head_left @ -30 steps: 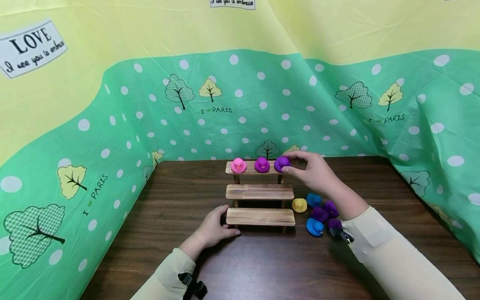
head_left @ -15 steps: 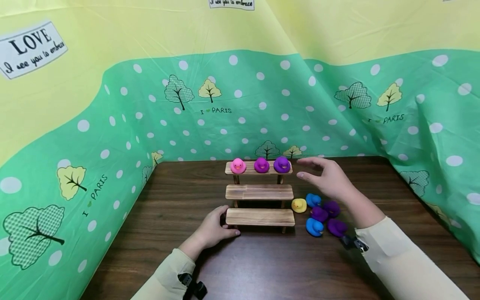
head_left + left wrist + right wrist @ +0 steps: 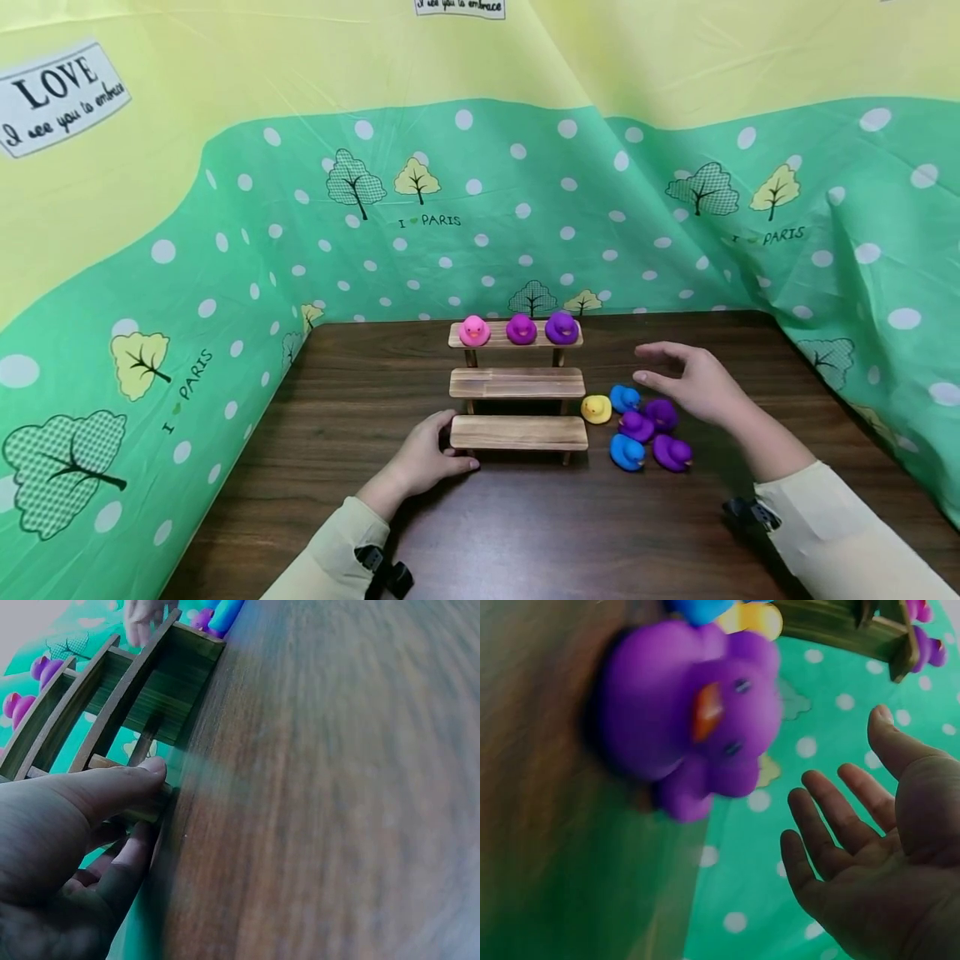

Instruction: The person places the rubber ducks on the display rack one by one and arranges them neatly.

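White-dotted green cloth (image 3: 637,235), purple ducks (image 3: 672,453)

beyond the fingers (image 3: 666,350) and on either side hangs a cloth (image 3: 517,225), white-dotted green low down, yellow higher up; beneath them lies a dark wooden table (image 3: 517,533).

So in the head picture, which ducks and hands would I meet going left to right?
Left hand, pink duck, magenta duck, violet duck, yellow duck, right hand. I skipped the bunched ducks because their turn overlaps the right hand's.
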### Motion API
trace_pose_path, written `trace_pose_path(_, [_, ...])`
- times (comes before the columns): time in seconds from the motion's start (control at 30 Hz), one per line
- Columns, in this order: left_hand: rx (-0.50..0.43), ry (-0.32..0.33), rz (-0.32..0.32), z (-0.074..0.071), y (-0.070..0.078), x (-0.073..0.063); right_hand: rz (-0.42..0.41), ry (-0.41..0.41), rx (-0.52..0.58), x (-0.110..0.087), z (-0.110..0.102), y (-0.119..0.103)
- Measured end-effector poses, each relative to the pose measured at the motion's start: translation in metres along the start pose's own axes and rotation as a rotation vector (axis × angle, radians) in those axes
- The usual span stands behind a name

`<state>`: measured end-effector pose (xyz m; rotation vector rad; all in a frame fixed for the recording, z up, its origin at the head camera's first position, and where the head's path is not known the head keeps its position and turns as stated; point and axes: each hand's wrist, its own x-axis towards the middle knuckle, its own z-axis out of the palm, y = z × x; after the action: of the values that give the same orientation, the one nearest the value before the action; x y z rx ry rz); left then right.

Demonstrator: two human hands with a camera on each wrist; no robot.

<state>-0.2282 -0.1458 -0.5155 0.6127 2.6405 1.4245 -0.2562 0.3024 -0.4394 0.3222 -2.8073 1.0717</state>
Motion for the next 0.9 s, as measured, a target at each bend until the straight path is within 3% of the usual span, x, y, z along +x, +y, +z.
trace_pose_path(0.33, [0.001,0.005,0.002,0.0,0.0,0.001,0.069,-0.155,-0.057,-0.017,0.0,0.032])
trace_pose_path(0.53, [0.03,0.013,0.014,-0.001,0.001,0.0,0.072,-0.175,-0.064,-0.021,0.001,0.04])
trace_pose_path(0.9, [0.016,0.006,0.003,0.0,0.003,0.0,0.149,-0.225,-0.087,-0.028,0.003,0.041])
